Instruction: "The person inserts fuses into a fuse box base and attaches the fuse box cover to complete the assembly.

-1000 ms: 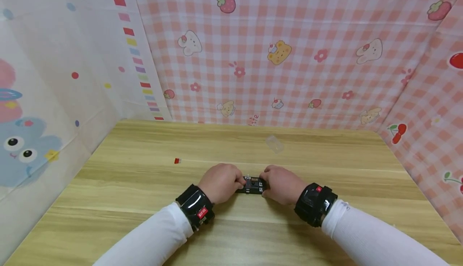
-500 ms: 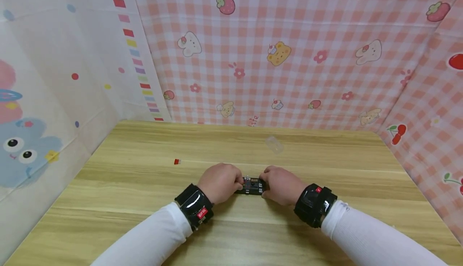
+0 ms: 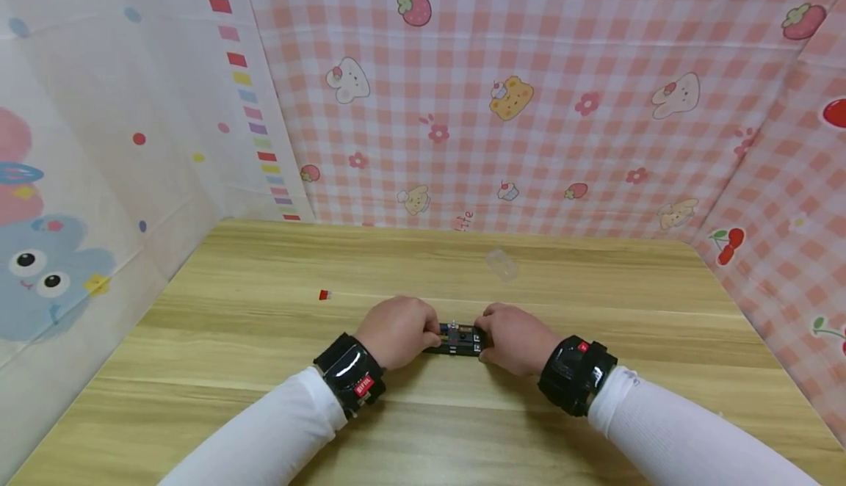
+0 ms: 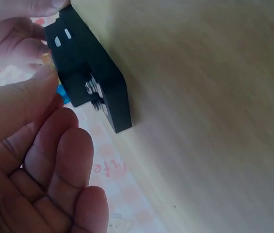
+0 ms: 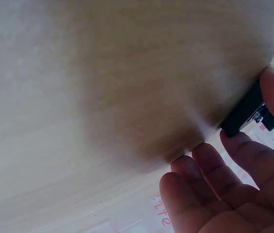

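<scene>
Black block: lies on the wooden table between the two hands; the black block carries small coloured parts on its upper side, among them a blue piece and an orange piece.
Left hand: the left hand is at the block's left end, thumb beside the coloured parts; whether it pinches one cannot be told.
Right hand: thumb and forefinger of the right hand grip the right end.
Clear plastic piece: the clear plastic piece, shallow, lies behind the block.
Red piece: the red piece lies well left.
</scene>
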Available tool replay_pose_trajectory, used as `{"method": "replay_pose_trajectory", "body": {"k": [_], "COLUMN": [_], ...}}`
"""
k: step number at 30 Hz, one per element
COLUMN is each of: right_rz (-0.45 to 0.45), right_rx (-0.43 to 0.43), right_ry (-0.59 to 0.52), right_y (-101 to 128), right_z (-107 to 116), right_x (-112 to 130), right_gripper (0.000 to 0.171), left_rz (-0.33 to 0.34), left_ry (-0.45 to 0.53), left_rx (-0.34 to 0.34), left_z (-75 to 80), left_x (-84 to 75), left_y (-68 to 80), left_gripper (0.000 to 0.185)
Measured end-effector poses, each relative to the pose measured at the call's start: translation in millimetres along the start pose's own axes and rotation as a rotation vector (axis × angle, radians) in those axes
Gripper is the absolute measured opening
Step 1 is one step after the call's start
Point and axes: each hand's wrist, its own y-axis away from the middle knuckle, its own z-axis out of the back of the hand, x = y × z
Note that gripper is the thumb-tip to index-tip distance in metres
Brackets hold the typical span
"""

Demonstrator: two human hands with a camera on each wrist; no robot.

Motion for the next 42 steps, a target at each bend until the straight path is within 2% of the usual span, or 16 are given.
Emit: {"method": "replay_pose_trajectory", "body": {"k": [6, 11, 15, 20, 25, 29, 37, 42], "right_rz": [0.004, 0.003, -0.006, -0.002, 0.005, -0.004, -0.014, -0.011], "right_rx": [-0.003, -0.002, 0.003, -0.003, -0.008, 0.0, 0.006, 0.002], "right_ry": [0.01, 0.014, 0.011, 0.016, 0.023, 0.019, 0.017, 0.019], "right_y": [1.2, 2.6, 3.2, 2.9, 2.4, 2.8, 3.2, 3.0], "right_z": [0.7, 1.4, 1.7, 1.3, 0.4, 0.5, 1.3, 1.0], "right_x": [0.7, 2.0, 2.8, 2.6, 1.9, 2.4, 3.5, 3.0], "right_gripper": [0.034, 0.036, 0.037, 0.037, 0.038, 0.039, 0.039, 0.038], "left_rz": [0.04, 0.118, 0.181, 0.269, 0.347, 0.405, 0.49, 0.516], "left_ry": [0.062, 0.048, -0.005, -0.056, -0.082, -0.077, -0.111, -0.124], "left_rx": [0.009, -0.055, -0.127, -0.169, -0.164, -0.154, -0.113, -0.082], "left_z": [5.9, 14.8, 23.8, 36.8, 45.9, 47.9, 49.5, 52.2], "left_x": [8.6, 19.8, 36.1, 63.3, 90.8, 105.9, 120.8, 125.0], "left_y": [2.4, 3.8, 4.6, 6.1, 11.1, 14.6, 18.3, 18.9], "left_gripper": [0.01, 0.015, 0.02, 0.028, 0.033, 0.033, 0.033, 0.034]}}
